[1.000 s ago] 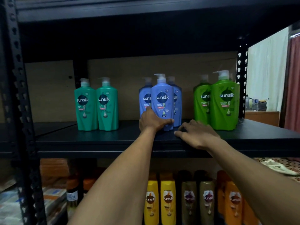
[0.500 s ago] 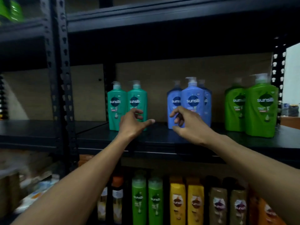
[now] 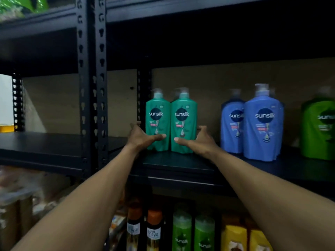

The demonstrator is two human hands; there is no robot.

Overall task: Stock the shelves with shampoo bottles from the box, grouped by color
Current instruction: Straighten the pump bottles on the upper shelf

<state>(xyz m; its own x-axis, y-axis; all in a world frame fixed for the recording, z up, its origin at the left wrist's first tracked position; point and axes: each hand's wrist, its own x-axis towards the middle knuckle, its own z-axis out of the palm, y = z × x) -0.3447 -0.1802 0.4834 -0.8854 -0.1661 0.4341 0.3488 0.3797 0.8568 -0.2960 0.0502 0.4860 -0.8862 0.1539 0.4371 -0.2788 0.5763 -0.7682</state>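
Two teal pump bottles stand side by side on the black shelf (image 3: 177, 163). My left hand (image 3: 140, 138) grips the lower left side of the left teal bottle (image 3: 157, 115), thumb across its front. My right hand (image 3: 198, 142) grips the lower right side of the right teal bottle (image 3: 183, 113), thumb on its front. To the right stands a group of blue bottles (image 3: 262, 122), and a green bottle (image 3: 319, 127) shows at the frame's right edge.
A black perforated upright (image 3: 90, 87) splits the shelving; the shelf bay to its left (image 3: 39, 144) holds nothing visible. On the lower shelf stand brown bottles with orange caps (image 3: 143, 230), small green bottles (image 3: 192, 232) and yellow bottles (image 3: 243, 240).
Both hands left the blue bottles and moved left to the teal pair, closing round them from either side. The view swung left.
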